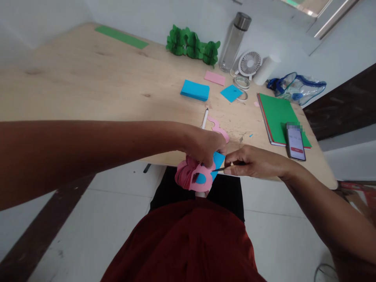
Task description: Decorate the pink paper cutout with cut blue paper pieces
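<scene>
Close to the table's front edge, my left hand (202, 145) is closed on a pink paper cutout (205, 181), a fanned stack of curved layers. Blue paper (217, 159) lies against the cutout and shows through its opening. From the right, my right hand (254, 161) grips dark, thin-bladed scissors (217, 170), mostly hidden by the fingers. Their blades meet the edge of the blue paper beside the pink shape. Just beyond my left hand are a curvy pink paper scrap (219, 129) and a white pen (205, 118).
On the wooden table (117, 86) are a blue paper stack (195, 91), another blue piece (231, 93), pink paper (214, 77) and tape rolls (242, 83). Green paper cutouts (192, 45), a bottle (235, 42) and a fan (249, 64) stand behind. A phone (295, 141) rests on a green folder (279, 115).
</scene>
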A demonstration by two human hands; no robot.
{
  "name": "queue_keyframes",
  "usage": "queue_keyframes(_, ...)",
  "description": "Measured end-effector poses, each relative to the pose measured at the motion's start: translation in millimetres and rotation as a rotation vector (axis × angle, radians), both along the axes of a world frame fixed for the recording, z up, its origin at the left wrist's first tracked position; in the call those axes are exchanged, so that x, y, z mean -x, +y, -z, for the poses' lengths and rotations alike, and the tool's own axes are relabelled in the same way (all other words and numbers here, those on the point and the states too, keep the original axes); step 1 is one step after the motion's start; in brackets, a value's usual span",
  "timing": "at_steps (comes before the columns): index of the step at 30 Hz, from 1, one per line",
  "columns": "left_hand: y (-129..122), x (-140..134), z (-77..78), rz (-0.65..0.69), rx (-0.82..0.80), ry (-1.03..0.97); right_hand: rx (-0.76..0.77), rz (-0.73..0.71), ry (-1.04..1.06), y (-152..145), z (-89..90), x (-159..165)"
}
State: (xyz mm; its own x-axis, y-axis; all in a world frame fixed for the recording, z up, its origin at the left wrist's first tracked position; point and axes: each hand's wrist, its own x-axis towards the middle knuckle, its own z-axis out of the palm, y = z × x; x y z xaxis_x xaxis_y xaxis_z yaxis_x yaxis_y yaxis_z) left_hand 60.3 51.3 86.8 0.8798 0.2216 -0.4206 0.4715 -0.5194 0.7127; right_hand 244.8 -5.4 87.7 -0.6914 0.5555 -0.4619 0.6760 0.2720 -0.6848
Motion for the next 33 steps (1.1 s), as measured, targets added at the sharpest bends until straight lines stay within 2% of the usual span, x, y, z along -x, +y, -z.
queue_keyframes(7, -1, -1, -3.3, 0.011, 0.053, 0.006, -0.014, -0.019, -0.004, 0, 0.8, -1)
queue_keyframes(16, 0, -6, 0.7, 0.031, -0.011, 0.025, 0.008, -0.017, 0.026, 2, 2.9, -4)
queue_keyframes(22, -2, -9, -5.2, 0.043, -0.016, 0.054, 0.014, -0.016, 0.025, 2, 3.5, -5)
queue_keyframes(28, -2, -11, -4.8, -0.006, -0.034, 0.132, -0.001, -0.025, 0.027, 1, -1.0, -4)
queue_keyframes(33, -2, -13, -2.7, 0.025, -0.042, 0.092, -0.021, -0.039, 0.017, 2, -4.7, -2)
